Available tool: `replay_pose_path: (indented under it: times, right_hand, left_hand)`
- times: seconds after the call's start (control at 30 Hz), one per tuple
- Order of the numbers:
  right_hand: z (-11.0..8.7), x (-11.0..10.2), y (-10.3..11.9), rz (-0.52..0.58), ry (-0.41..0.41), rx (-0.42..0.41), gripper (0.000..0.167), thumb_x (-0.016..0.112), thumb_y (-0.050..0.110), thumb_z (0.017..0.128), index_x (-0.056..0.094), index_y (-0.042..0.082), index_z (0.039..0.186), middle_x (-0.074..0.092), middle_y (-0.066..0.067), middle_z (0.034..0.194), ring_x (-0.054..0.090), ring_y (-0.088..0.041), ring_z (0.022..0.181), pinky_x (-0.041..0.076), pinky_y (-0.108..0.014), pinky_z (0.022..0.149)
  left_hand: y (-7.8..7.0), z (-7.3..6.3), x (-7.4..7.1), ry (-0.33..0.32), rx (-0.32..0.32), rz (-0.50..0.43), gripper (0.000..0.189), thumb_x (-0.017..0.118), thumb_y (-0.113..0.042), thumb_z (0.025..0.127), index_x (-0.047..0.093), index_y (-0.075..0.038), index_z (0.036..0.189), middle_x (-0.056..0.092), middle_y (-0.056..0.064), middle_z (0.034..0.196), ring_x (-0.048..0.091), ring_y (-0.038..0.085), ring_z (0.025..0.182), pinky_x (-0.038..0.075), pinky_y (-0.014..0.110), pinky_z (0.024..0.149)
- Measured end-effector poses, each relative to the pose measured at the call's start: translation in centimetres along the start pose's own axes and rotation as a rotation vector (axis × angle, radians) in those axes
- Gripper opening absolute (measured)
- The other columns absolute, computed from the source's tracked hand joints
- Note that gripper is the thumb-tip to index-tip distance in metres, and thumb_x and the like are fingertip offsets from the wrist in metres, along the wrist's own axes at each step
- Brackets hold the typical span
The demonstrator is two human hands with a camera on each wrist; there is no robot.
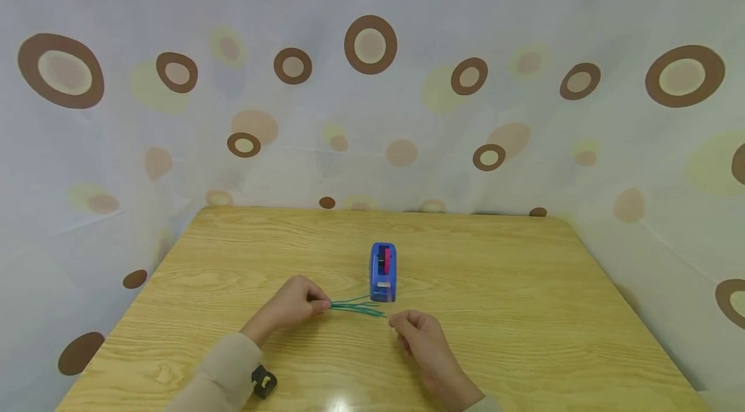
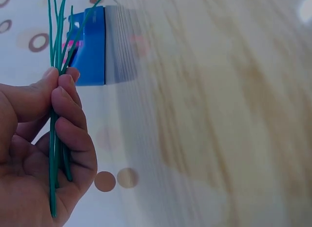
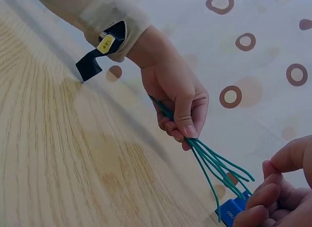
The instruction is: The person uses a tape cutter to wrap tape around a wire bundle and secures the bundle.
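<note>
My left hand (image 1: 297, 303) pinches a bundle of thin green wires (image 1: 355, 308) between thumb and fingers. In the left wrist view, the wires (image 2: 53, 139) run down across the palm, and their upper ends fan out above the fingertips. The right hand (image 1: 423, 344) is curled near the loose wire ends, its thumb and forefinger tips together; nothing shows between them. In the right wrist view, the spread wires (image 3: 214, 161) point toward this hand (image 3: 282, 188). Just beyond the wires stands a blue tape dispenser (image 1: 375, 270) with a pink core.
A wooden table (image 1: 495, 270) lies under both hands. Behind it hangs a pale curtain (image 1: 431, 4) with brown ring and dot patterns. A black wrist mount (image 3: 105, 49) with a yellow label sits on the left sleeve.
</note>
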State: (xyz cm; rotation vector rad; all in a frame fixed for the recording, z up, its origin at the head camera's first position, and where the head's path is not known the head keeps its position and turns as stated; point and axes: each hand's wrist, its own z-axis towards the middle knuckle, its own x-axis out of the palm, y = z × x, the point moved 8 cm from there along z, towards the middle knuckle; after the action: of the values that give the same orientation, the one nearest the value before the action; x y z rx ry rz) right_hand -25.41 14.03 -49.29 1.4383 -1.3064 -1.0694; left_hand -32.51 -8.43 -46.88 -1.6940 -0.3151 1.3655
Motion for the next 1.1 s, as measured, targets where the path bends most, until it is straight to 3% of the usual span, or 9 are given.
replay_pose_path:
  times: [0.57, 1.1]
  right_hand:
    - [-0.2, 0.0, 0.4, 0.040, 0.030, -0.030, 0.025, 0.060, 0.017, 0.098, 0.059, -0.004, 0.085, 0.051, 0.000, 0.065, 0.044, -0.011, 0.058, 0.039, -0.022, 0.053]
    - [-0.3, -0.1, 0.4, 0.063, 0.013, -0.011, 0.025, 0.064, 0.017, 0.095, 0.065, -0.008, 0.090, 0.058, -0.001, 0.074, 0.051, -0.008, 0.057, 0.040, -0.019, 0.050]
  left_hand:
    - [-1.0, 1.2, 1.7, 0.016, -0.027, -0.007, 0.012, 0.068, -0.011, 0.093, 0.078, -0.010, 0.088, 0.068, -0.005, 0.083, 0.055, 0.014, 0.074, 0.048, 0.031, 0.067]
    - [-2.3, 2.2, 3.3, 0.004, -0.016, -0.034, 0.012, 0.069, -0.010, 0.093, 0.079, -0.007, 0.087, 0.068, -0.005, 0.081, 0.056, 0.011, 0.071, 0.049, 0.029, 0.064]
